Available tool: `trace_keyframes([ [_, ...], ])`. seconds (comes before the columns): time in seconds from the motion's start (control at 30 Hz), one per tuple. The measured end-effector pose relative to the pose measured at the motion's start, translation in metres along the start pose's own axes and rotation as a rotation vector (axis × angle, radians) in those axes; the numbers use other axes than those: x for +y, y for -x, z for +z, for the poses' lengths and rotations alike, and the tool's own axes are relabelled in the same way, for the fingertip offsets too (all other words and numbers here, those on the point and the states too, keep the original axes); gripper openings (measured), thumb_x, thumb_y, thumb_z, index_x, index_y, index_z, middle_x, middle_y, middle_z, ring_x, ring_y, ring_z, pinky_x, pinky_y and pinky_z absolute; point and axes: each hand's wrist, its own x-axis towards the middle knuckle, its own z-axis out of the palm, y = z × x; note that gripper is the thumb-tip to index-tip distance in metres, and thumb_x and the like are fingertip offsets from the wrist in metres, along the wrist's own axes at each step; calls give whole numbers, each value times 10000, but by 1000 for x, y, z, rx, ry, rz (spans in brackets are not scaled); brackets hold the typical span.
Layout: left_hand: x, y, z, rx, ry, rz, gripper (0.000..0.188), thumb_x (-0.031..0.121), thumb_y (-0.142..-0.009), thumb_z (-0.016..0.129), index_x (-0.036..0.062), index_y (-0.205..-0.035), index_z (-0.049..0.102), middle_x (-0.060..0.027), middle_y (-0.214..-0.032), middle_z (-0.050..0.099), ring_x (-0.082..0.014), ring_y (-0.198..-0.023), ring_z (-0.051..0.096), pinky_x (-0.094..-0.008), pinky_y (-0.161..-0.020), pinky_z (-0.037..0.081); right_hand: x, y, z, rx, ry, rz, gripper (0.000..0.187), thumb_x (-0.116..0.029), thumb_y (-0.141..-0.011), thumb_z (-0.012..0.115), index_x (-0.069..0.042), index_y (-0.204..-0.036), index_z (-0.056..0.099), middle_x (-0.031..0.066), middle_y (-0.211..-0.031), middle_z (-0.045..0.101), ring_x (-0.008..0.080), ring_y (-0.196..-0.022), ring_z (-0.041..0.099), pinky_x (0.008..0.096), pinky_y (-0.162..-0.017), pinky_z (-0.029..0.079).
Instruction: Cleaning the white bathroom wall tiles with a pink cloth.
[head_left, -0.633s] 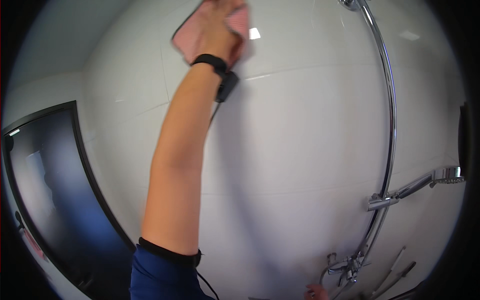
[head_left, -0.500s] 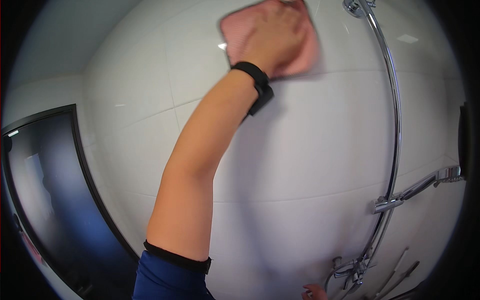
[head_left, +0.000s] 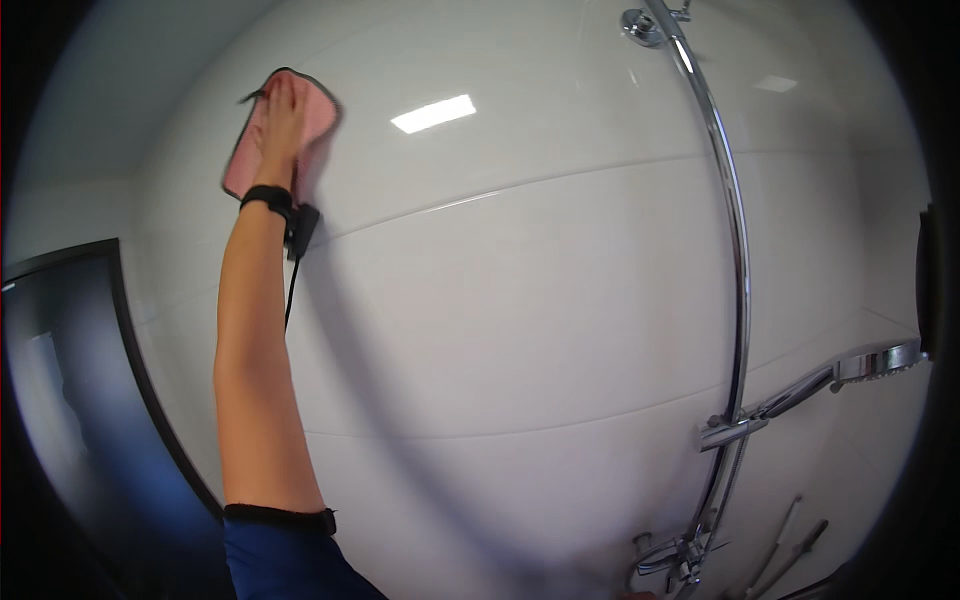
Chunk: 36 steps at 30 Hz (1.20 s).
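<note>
My left hand [head_left: 281, 125] is raised high on the left of the white tiled wall. Its fingers stretch upward, pressing a pink cloth [head_left: 318, 108] with a dark edge flat to the tiles. The cloth looks bent, with one side standing a little off the wall. A black strap with a small dark device [head_left: 300, 232] sits on my left wrist, and a thin cord hangs from it. At the lower edge, near the shower tap, only a blurred sliver of my right hand [head_left: 638, 596] shows; its fingers are hidden.
A chrome shower rail [head_left: 742, 250] runs down the wall on the right, holding a hand shower [head_left: 870, 362]. Below it is a chrome mixer tap [head_left: 685, 560]. Two thin handles [head_left: 795, 550] lean at the lower right. A dark-framed frosted door [head_left: 80, 430] stands at the left.
My left hand has swept the cloth left across the wall, from the upper middle to the upper left. The view has shifted slightly, and my right hand has nearly left the picture.
</note>
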Motion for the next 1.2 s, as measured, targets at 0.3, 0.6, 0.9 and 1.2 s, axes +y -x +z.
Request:
trace_keyframes([
  [0.3, 257, -43, -93, 176, 244, 462, 399, 302, -1040, 439, 60, -1321, 584, -151, -1351, 590, -395, -1241, 530, -485, -1061, 440, 12, 18, -21, -83, 55, 152, 356, -279, -877, 752, -44, -1142, 725, 228, -921, 726, 362, -796, 716, 460, -715, 566],
  [0.6, 381, 76, -139, 102, 895, 1011, 518, 336, -1016, 563, -20, -1388, 508, -202, -1423, 507, -425, -1452, 334, -508, -1228, 252, -2, 2, -17, -270, 69, 30, 371, -271, -906, 722, -54, -1206, 699, 233, -973, 727, 335, -847, 725, 460, -765, 566],
  [0.9, 293, 44, -129, -359, 835, 511, 656, 392, -1106, 389, 0, -1605, 225, -248, -1693, 127, -354, -1596, 28, -406, -1292, 92, -4, 11, -25, -343, 89, 15, 389, -263, -935, 691, -64, -1270, 673, 238, -1026, 729, 308, -899, 734, 461, -816, 567],
  [1.2, 272, 23, -141, -17, 637, 509, 448, 280, -1063, 503, -44, -1369, 553, -198, -1395, 553, -386, -1344, 477, -426, -1145, 376, 10, 40, -54, -367, -31, 101, 394, -268, -949, 661, -26, -1261, 659, 234, -960, 732, 316, -823, 717, 452, -733, 554],
])
